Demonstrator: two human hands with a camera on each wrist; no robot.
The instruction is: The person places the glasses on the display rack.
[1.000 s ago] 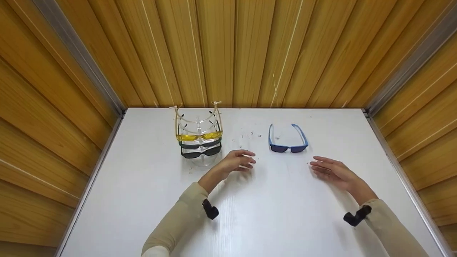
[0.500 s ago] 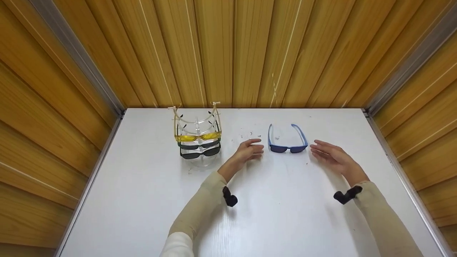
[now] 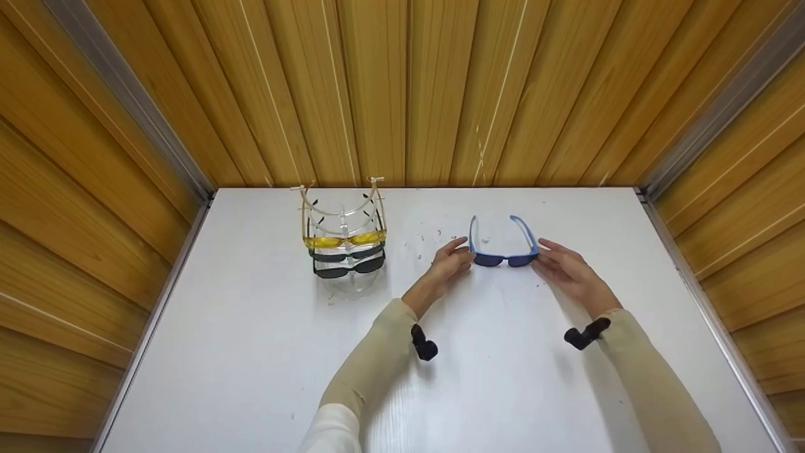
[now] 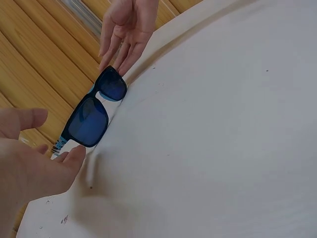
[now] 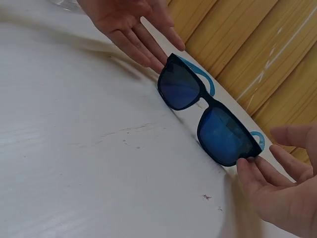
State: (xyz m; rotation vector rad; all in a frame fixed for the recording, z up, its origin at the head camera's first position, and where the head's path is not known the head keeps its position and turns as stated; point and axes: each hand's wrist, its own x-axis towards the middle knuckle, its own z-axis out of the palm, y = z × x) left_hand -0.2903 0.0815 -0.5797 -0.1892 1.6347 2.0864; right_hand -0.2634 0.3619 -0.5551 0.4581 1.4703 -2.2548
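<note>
Blue-framed sunglasses (image 3: 488,260) with dark lenses have their temples spread toward the back wall. My left hand (image 3: 448,264) is at their left hinge corner, and in the left wrist view its fingertips meet the lower corner of the dark lens (image 4: 89,121) while the thumb stays apart. On the other side, my right hand (image 3: 569,270) reaches the right corner. In the right wrist view, the fingertips of that hand (image 5: 282,193) touch under the frame's end, its thumb away from the frame. Neither hand has closed around the sunglasses.
Left of the hands stands a clear display stand (image 3: 344,217) bearing yellow-lensed glasses (image 3: 324,242) above two dark pairs, the lowest being black sunglasses (image 3: 333,272). Small marks dot the white table (image 3: 251,352). Wood-patterned walls (image 3: 434,94) enclose it on three sides.
Both hands have moved forward and inward, from apart from the blue sunglasses to touching their two sides. The sunglasses and the stand have stayed in place.
</note>
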